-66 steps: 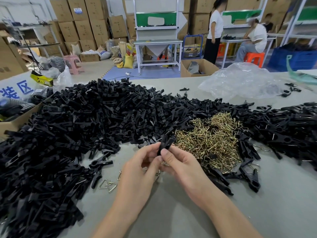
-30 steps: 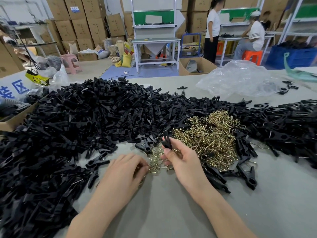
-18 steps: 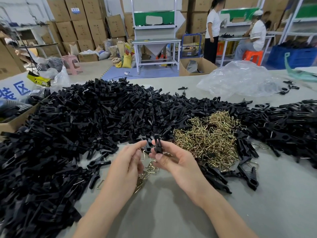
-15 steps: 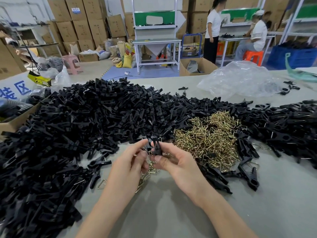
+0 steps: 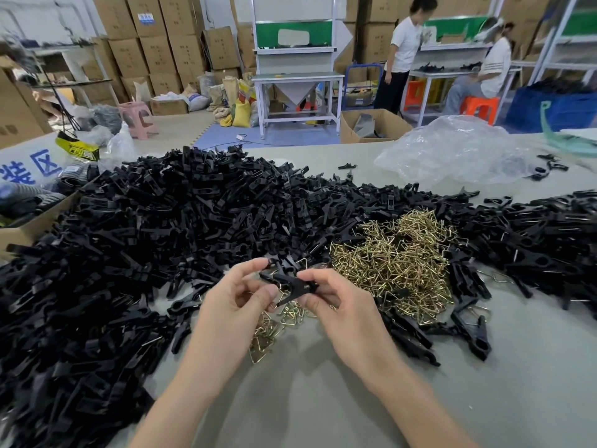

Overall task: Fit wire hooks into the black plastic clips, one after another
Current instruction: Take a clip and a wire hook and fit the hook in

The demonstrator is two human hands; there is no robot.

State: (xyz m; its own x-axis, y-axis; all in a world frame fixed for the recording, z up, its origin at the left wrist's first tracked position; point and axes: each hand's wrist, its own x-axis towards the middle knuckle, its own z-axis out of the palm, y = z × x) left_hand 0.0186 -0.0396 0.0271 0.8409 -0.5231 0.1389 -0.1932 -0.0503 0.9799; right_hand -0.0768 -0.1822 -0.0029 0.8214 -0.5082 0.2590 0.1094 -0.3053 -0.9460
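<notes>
Black plastic clip (image 5: 290, 283), light, rigid, slick-sided, we judge best taken at its ends: we pinch it between left hand (image 5: 232, 307) and right hand (image 5: 344, 307), loose wire hooks (image 5: 274, 323) just under the grip, the springy hook heap (image 5: 397, 263) to its right, the clip pile (image 5: 129, 253) to its left.

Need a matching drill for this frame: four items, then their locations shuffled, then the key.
1. held black clip
2. wire hook pile
3. clear plastic bag
4. pink stool

A. far right of the table
B. on the floor, back left
C. pinched between left hand and right hand
D. right of the hands, bordered by loose black clips

Pairs: 1-C, 2-D, 3-A, 4-B
</notes>
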